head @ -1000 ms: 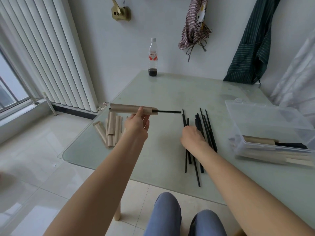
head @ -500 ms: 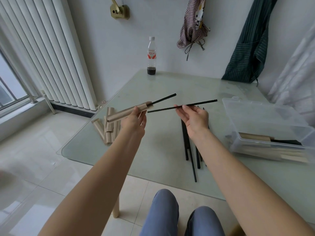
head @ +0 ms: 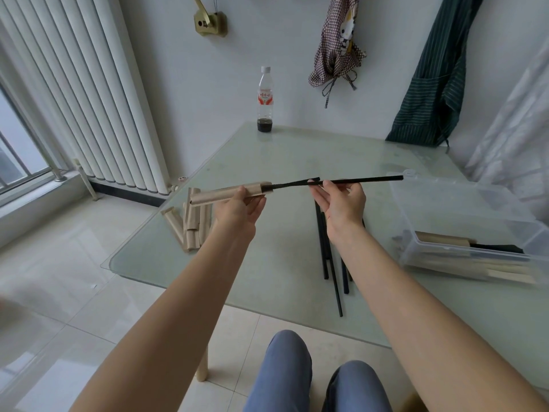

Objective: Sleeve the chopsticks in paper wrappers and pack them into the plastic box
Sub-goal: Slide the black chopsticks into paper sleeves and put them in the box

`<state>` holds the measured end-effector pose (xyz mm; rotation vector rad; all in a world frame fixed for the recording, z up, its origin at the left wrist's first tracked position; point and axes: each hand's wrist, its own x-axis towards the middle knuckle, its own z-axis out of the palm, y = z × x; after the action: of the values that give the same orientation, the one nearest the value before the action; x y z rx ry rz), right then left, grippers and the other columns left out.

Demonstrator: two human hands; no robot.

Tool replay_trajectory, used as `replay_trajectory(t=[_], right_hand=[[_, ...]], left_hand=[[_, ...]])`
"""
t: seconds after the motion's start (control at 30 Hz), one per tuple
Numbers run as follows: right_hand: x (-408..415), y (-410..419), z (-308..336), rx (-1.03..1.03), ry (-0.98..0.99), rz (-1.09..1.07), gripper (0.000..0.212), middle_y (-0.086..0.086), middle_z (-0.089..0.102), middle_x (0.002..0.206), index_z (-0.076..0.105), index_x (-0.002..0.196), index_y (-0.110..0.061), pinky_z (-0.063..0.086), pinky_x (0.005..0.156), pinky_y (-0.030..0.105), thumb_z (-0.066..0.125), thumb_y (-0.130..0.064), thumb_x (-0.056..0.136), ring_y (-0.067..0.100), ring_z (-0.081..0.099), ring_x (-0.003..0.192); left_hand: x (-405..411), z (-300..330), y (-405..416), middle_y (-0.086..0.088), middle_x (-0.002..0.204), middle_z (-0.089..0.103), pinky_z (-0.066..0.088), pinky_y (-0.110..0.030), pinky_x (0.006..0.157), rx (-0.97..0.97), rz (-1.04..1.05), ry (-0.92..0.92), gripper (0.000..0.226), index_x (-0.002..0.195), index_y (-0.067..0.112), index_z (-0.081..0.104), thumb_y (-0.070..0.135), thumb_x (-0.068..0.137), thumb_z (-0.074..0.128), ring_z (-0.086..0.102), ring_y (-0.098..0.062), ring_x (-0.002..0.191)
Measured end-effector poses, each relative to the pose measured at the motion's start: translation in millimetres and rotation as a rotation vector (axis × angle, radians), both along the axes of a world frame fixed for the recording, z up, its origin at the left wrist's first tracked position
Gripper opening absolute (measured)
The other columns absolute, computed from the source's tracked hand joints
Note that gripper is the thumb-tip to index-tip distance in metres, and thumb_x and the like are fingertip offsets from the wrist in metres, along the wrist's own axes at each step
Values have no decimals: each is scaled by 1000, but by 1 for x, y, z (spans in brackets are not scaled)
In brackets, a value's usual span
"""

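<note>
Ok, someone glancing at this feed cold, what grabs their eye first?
Mid-frame, above the glass table, the left hand holds a paper wrapper with one black chopstick poking out, while the right hand pinches a second chopstick toward it. At right sits the clear plastic box with sleeved pairs.

We cannot see the part of the first chopstick [head: 292, 183] inside the paper wrapper [head: 225, 193], the right forearm hides some loose chopsticks [head: 325, 251], and the picture's edge cuts off the plastic box [head: 475, 221].
</note>
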<state>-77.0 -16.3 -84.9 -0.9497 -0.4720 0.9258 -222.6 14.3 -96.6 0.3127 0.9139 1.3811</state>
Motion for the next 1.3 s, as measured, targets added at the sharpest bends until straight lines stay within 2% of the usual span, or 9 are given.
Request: replay_trajectory(t=[0.17,0.37,0.5,0.67,0.77,0.93,1.07,1.17,1.3], right_hand=[[1,-3,3,-68,-92,-20,18,5,58,83,45,83,-12,57,64,22,55,1,91,19,68,67],[4,-7,3,-166,-234,-102,23,-2,59,75,46,77,-18,38,41,11,61,-6,87,6,56,59],[1,-9,7,-175,-256,-85,22,-3,56,74,47,77,-18,34,41,12,62,-6,87,6,51,56],[-1,-9,7,-200,-208,-25,17,3,60,81,49,83,-12,29,38,16,64,-6,85,8,48,53],[-4,-10,8,-223,-241,8,19,0,58,76,50,78,-14,28,39,16,67,-7,83,7,46,53],[-1,-11,11,-261,-221,-7,21,-4,46,69,52,70,-17,25,40,17,59,-19,89,8,36,55],[5,-11,8,-197,-87,-82,8,-4,50,74,54,94,-16,33,43,15,58,-10,90,6,43,58],[3,-12,6,-172,-84,-127,40,-2,53,72,37,109,-19,35,47,16,65,-4,85,6,47,58],[4,-12,4,-191,-135,-214,58,-2,58,74,30,120,-21,39,53,17,70,-8,81,6,51,54]], left_hand=[[0,3,-4,-18,97,60,51,-35,87,65,-26,46,16,83,3,51,7,98,46,63,-25,79],[-3,5,-4,-19,95,60,54,-33,79,60,-21,63,18,81,3,51,6,98,46,63,-25,79],[-1,7,-5,-13,79,57,55,-33,79,44,3,68,19,78,3,51,6,97,47,62,-24,73],[-1,9,-7,-14,81,61,55,-31,80,63,-3,70,17,79,2,52,4,95,49,64,-22,75],[0,11,-10,-17,86,66,54,-32,85,104,-43,84,12,81,1,53,2,93,51,66,-25,84],[-2,13,-10,-6,62,71,54,-29,84,115,-41,90,10,83,4,53,0,92,52,68,-20,80],[-5,11,-9,-12,74,70,55,-30,82,74,-8,93,7,86,3,51,0,93,52,67,-23,80],[-2,9,-10,-18,87,67,54,-33,88,74,-26,97,3,90,1,51,1,93,53,67,-26,86],[4,11,-14,-15,87,65,52,-33,89,74,-40,92,9,83,1,52,0,92,54,66,-24,82]])
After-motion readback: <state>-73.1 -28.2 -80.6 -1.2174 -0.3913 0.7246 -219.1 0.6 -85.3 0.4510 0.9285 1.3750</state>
